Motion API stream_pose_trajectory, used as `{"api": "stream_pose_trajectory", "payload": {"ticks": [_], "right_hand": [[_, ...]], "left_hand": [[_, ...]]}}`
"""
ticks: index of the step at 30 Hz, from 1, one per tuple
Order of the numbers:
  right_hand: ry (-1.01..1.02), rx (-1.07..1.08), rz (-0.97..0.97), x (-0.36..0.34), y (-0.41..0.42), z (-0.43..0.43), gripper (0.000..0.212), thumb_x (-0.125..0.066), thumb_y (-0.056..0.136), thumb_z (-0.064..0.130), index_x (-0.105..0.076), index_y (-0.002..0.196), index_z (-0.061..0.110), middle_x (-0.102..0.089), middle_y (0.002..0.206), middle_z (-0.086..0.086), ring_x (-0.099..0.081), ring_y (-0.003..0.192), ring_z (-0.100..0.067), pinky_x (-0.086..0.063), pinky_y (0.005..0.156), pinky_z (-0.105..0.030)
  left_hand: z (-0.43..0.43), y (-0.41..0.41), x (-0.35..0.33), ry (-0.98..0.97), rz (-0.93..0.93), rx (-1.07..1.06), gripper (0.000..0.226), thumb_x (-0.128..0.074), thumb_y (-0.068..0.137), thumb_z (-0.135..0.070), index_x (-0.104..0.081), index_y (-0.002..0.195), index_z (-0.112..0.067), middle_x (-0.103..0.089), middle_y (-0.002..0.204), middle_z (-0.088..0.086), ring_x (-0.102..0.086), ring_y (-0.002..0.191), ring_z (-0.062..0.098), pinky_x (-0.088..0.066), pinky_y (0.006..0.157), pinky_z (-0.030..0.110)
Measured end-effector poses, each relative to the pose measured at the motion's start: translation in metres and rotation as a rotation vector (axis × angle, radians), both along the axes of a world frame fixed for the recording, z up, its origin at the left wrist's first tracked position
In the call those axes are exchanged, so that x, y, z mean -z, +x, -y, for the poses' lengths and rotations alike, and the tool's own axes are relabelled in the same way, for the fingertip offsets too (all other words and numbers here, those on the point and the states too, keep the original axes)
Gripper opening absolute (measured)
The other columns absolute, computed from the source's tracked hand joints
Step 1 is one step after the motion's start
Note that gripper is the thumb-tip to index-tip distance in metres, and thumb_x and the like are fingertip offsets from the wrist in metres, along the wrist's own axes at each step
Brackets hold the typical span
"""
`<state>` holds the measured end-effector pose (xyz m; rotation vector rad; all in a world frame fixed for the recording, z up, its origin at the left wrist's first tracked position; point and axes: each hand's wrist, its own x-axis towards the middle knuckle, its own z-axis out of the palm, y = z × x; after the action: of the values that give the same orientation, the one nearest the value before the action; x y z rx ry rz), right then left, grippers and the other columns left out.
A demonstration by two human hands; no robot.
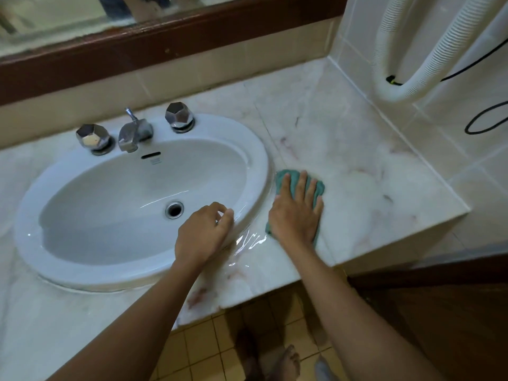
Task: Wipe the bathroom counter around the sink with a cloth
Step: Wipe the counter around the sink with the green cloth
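A teal cloth lies flat on the pale marble counter, just right of the white oval sink. My right hand presses down on the cloth with fingers spread, covering most of it. My left hand rests on the sink's front right rim, fingers loosely curled, holding nothing. A wet, shiny streak sits on the counter between the two hands.
A chrome tap with two faceted knobs stands behind the basin. A white ribbed hose and a black cable hang on the tiled right wall. The counter ends at the right edge. My bare foot is on the yellow floor tiles.
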<state>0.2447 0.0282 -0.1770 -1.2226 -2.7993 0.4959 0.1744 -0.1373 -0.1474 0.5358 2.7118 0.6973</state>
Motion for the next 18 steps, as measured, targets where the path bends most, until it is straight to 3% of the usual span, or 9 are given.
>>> {"api": "stream_pose_trajectory", "payload": {"ticks": [3,5,7,10,15,18], "right_hand": [[0.026,-0.077,0.056,0.004,-0.014,-0.037,0.057,-0.029,0.096,0.035,-0.019,0.152,0.029,-0.006,0.162,-0.003,-0.004,0.148,-0.025,-0.010,0.116,-0.045],[0.076,-0.110,0.047,0.004,-0.008,-0.032,0.059,-0.022,0.093,0.037,-0.021,0.151,0.028,-0.012,0.161,-0.004,-0.009,0.148,-0.026,-0.015,0.115,-0.046],[0.127,-0.235,0.011,0.005,0.017,-0.013,0.060,-0.024,0.091,0.038,-0.027,0.149,0.027,-0.021,0.159,-0.005,-0.018,0.146,-0.027,-0.024,0.112,-0.047],[0.130,-0.393,0.021,0.010,0.070,-0.015,0.059,-0.030,0.093,0.039,-0.021,0.150,0.032,-0.014,0.160,0.002,-0.010,0.147,-0.020,-0.018,0.114,-0.041],[0.100,-0.076,0.142,0.004,0.115,-0.101,0.059,-0.010,0.093,0.048,-0.002,0.151,0.040,0.006,0.161,0.009,0.005,0.148,-0.016,-0.013,0.117,-0.047],[0.051,0.115,0.164,-0.001,0.103,-0.151,0.055,-0.010,0.097,0.046,0.002,0.151,0.040,0.007,0.162,0.005,0.007,0.148,-0.019,-0.005,0.119,-0.045]], "left_hand": [[0.000,-0.002,0.005,-0.014,-0.010,-0.007,0.029,-0.036,0.090,-0.052,-0.059,0.096,-0.034,-0.062,0.091,-0.013,-0.058,0.087,0.011,-0.039,0.068,0.032],[0.001,-0.001,0.006,-0.008,-0.014,-0.016,0.030,-0.036,0.090,-0.053,-0.059,0.096,-0.034,-0.061,0.090,-0.014,-0.057,0.085,0.011,-0.039,0.066,0.031],[0.002,0.001,0.005,0.001,-0.030,-0.028,0.031,-0.037,0.091,-0.053,-0.060,0.096,-0.033,-0.060,0.090,-0.013,-0.056,0.084,0.011,-0.038,0.065,0.031],[0.003,0.002,0.004,-0.007,-0.051,-0.011,0.033,-0.036,0.091,-0.054,-0.060,0.097,-0.032,-0.060,0.091,-0.012,-0.055,0.085,0.012,-0.037,0.065,0.031],[0.000,0.000,0.004,-0.050,-0.032,0.006,0.039,-0.032,0.089,-0.054,-0.060,0.102,-0.030,-0.059,0.093,-0.011,-0.055,0.089,0.015,-0.042,0.070,0.034],[-0.001,0.002,0.005,-0.077,-0.040,0.015,0.040,-0.030,0.089,-0.054,-0.059,0.101,-0.030,-0.059,0.091,-0.010,-0.055,0.090,0.016,-0.043,0.070,0.035]]}}
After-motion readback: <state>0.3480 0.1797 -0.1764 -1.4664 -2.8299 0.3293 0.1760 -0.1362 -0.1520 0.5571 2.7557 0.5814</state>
